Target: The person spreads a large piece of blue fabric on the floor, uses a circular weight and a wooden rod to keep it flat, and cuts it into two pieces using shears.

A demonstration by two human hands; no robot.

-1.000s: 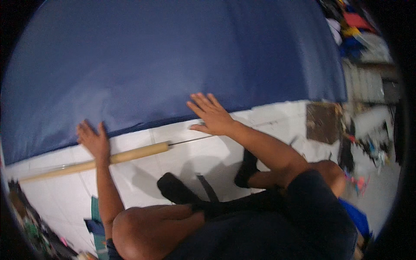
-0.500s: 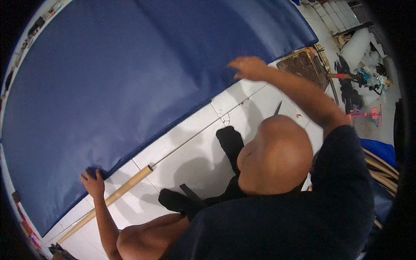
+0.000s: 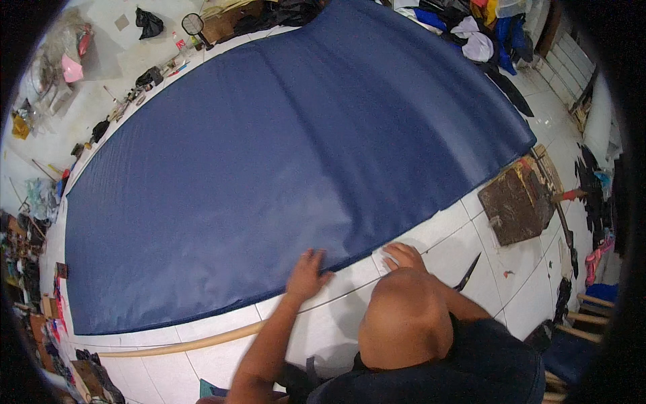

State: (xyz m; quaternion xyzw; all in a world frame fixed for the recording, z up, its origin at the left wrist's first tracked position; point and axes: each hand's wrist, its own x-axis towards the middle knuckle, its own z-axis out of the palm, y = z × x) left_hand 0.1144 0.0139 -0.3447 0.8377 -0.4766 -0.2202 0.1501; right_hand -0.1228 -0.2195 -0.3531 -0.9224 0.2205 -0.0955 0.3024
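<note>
A large dark-blue sheet (image 3: 222, 175), smooth like vinyl, lies spread over the white tiled floor, with soft creases running through it. Against its near edge my left hand (image 3: 308, 276) rests with spread fingers, the tips on the sheet and nothing gripped. To the right, just off that edge, my right hand (image 3: 404, 257) is over the tiles, fingers apart and holding nothing visible. My bent knee (image 3: 407, 320) hides part of the right wrist. Below the sheet's near edge, a long tan tube (image 3: 195, 343) lies on the tiles and passes behind my left forearm.
A dark pointed blade (image 3: 469, 273) lies on the tiles right of my knee. Beyond it sit a worn brown board (image 3: 517, 205) and a red-handled tool (image 3: 568, 195). Past the sheet's far edge are a racket-shaped object (image 3: 193, 25), a bottle (image 3: 178, 40) and piled fabrics (image 3: 474, 40).
The view has shifted, showing more of the far floor. My left hand has slid right along the sheet's edge; my right hand has come off the sheet toward me, so both are now close together.
</note>
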